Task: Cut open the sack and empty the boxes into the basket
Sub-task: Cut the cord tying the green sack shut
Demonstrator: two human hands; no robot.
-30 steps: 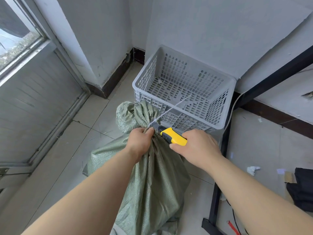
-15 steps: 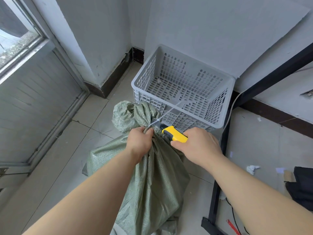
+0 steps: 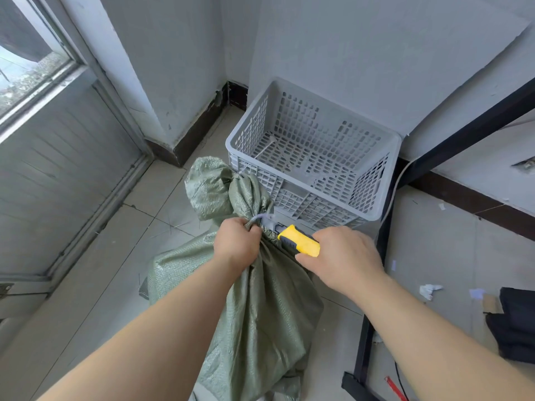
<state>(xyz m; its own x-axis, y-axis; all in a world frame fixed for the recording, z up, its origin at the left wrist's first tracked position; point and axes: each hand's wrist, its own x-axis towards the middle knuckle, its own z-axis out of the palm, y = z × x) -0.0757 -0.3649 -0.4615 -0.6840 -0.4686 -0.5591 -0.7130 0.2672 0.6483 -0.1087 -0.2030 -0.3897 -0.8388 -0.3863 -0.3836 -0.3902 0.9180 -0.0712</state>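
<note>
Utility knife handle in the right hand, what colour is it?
Yellow with a dark grip strip; the utility knife shows in the head view, held by the right hand.

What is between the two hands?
In the head view, the sack's gathered neck sits between the left hand and right hand, with the yellow knife reaching across to a grey tie around it.
</note>
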